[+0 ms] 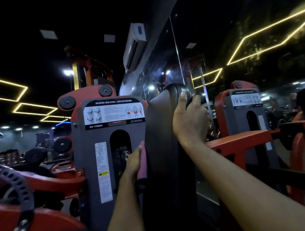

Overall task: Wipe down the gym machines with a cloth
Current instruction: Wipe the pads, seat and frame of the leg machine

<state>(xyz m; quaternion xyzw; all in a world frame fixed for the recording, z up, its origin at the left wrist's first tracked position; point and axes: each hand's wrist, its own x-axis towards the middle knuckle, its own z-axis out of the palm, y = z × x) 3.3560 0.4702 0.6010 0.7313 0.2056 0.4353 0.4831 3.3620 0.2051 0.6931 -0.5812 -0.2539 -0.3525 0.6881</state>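
Two bare hands work on a tall, smooth black vinyl back pad (pixel 160 132), seen nearly edge-on. The right hand (pixel 189 118) grips the pad's rounded top edge, fingers curled over it. The left hand (pixel 134 161) sits lower, fingers straight, pressing a soft pink cloth (pixel 142 164) flat against the pad's left side. Just beside the pad stands a matte grey weight cover (pixel 90 155) with an arched slot, a red painted frame (pixel 69 175) and a white label (pixel 114 112) reading "Seated leg curl".
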